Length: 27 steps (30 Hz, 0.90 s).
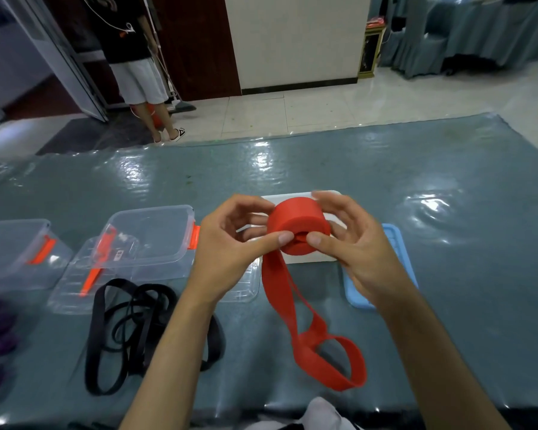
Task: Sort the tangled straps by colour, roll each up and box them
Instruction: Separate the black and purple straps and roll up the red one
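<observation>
Gleaming under clear plastic sheeting, grey-blue tabletop (385,169) on pale tiled floor (323,107), left hand (230,246) and right hand (354,252) pinching thick red strap roll (295,225) mid-table, loose tail trailing toward near edge, black straps (121,330) tangled near left, clear lidded boxes (149,240) behind

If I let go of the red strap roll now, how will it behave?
The red strap roll would probably loosen, since only both hands' thumbs and fingers pinch it. Its unrolled tail hangs limp and looped, so the strap seems floppy and light. Being round, it might roll on the glossy table cover.
</observation>
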Available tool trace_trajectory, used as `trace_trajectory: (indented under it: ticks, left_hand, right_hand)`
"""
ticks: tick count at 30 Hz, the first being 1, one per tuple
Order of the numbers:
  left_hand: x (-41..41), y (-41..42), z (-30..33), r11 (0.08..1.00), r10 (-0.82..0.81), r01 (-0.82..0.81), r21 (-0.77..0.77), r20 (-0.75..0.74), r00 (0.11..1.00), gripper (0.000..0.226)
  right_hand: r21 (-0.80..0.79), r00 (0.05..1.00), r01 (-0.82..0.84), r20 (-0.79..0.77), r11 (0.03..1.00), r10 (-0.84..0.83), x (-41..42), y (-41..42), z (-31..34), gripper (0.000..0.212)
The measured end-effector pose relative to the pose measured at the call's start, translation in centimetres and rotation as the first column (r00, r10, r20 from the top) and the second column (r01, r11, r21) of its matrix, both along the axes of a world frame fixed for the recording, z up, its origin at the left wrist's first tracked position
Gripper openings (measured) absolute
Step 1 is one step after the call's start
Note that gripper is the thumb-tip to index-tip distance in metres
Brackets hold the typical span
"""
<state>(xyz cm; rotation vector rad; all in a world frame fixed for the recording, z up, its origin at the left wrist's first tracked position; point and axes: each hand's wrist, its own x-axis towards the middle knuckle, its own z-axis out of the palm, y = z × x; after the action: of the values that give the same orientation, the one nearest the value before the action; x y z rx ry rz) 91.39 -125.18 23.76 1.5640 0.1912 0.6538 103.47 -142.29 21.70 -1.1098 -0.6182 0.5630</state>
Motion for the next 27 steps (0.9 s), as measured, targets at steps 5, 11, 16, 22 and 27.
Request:
trace_trajectory:
  ticks: [5,11,16,22,27]
  left_hand:
    - [0.7,-0.6,1.3,0.999,0.039,-0.036,-0.036,0.083,0.996,0.038]
    - [0.4,-1.2,2.0,0.999,-0.019,0.023,-0.031,0.122,0.992,0.041]
    - [0.8,-0.8,4.0,1.0,-0.01,0.014,-0.025,0.153,0.988,0.046]
    - [1.7,-1.1,4.7,0.992,0.1,-0.11,0.062,0.151,0.984,0.046]
    - [2.0,-0.6,4.3,0.993,0.006,-0.025,0.119,0.161,0.987,0.042]
  right_hand:
    - [0.016,0.96,0.066,0.272,0.998,-0.067,1.2,-0.3,2.3,0.056]
    - [0.214,0.974,0.15,0.134,0.965,-0.181,0.1,1.2,3.3,0.055]
    - [0.196,0.974,0.168,0.115,0.966,-0.193,-0.3,1.7,4.2,0.045]
    - [0.067,0.958,0.165,0.225,0.984,-0.176,1.0,0.9,5.4,0.055]
    - [0.201,0.94,0.216,0.221,0.955,-0.259,1.0,1.8,5.9,0.043]
